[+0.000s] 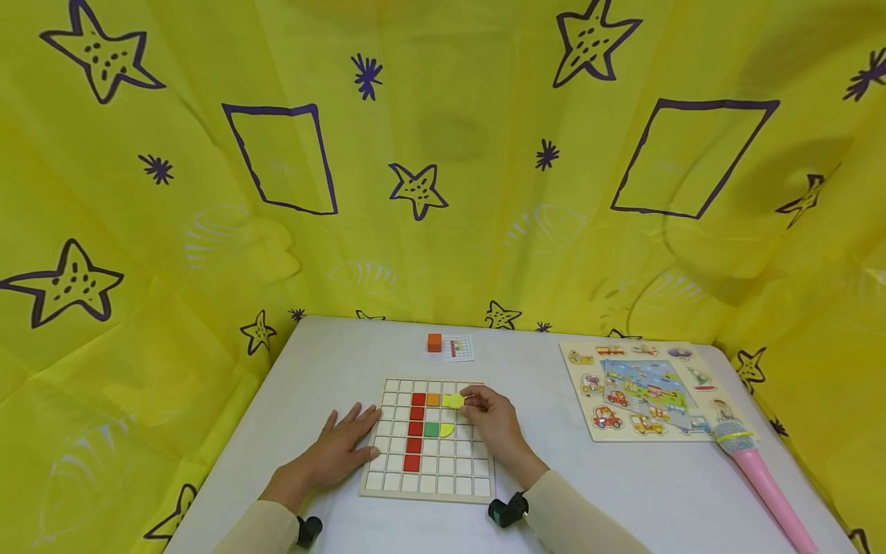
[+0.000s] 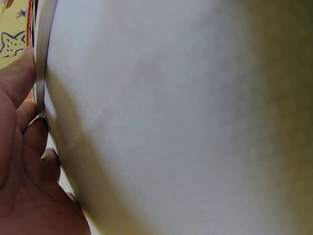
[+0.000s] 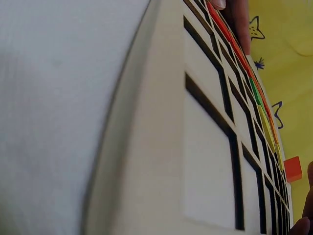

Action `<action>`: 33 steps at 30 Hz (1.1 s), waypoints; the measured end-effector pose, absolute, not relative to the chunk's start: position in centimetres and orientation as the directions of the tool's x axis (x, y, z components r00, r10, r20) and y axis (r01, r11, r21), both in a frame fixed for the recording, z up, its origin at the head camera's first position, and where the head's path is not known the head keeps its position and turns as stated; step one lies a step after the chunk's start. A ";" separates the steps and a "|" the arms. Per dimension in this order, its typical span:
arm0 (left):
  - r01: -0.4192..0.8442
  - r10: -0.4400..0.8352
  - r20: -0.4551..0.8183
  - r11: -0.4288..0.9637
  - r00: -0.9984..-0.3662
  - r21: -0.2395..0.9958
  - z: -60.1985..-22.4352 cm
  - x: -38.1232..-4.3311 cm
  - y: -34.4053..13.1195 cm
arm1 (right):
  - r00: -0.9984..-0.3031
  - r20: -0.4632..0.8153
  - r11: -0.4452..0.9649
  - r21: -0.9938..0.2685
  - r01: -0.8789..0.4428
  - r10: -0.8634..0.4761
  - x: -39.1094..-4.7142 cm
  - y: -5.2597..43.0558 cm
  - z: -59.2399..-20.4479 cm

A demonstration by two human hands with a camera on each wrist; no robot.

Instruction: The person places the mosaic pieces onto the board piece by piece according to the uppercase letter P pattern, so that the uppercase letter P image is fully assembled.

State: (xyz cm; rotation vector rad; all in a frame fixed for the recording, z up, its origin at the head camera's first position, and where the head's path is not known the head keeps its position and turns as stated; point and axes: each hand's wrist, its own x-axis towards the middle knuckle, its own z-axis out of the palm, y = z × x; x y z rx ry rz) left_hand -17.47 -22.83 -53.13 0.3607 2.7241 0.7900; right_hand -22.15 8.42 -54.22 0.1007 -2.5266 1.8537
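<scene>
A square wooden grid board (image 1: pixel 428 494) lies on the white table. Down one column runs a line of several red square tiles (image 1: pixel 414 428). An orange tile (image 1: pixel 433 400) sits beside the top red one, and lower down are a green tile (image 1: pixel 431 430) and a yellow rounded tile (image 1: pixel 447 431). My right hand (image 1: pixel 493 419) pinches the edge of a yellow piece (image 1: pixel 453 401) over the cell right of the orange tile. My left hand (image 1: pixel 341 448) lies spread at the board's left side, its thumb and fingertips at the frame.
Behind the board are an orange-red cube (image 1: pixel 434 343) and a small pattern card (image 1: pixel 457 348). A vehicle puzzle board (image 1: pixel 581 385) lies at the right, with a pink toy microphone (image 1: pixel 771 485) against its corner. Yellow patterned cloth (image 1: pixel 443 254) rises behind the table.
</scene>
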 end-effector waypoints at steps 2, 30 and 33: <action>0.160 0.313 -0.196 0.819 -0.929 0.551 -53.1 -17.5 -22.8 | -0.996 0.063 0.320 -0.944 -0.079 -0.059 -22.1 8.2 -54.4; 0.161 0.313 -0.183 0.810 -0.932 0.564 -52.9 -17.3 -22.7 | -0.979 0.061 0.615 -0.769 -0.171 -0.197 -22.3 7.1 -53.8; 0.162 0.313 -0.182 0.810 -0.932 0.564 -52.9 -17.3 -22.7 | -0.978 0.059 0.616 -0.768 -0.172 -0.199 -22.2 7.1 -53.8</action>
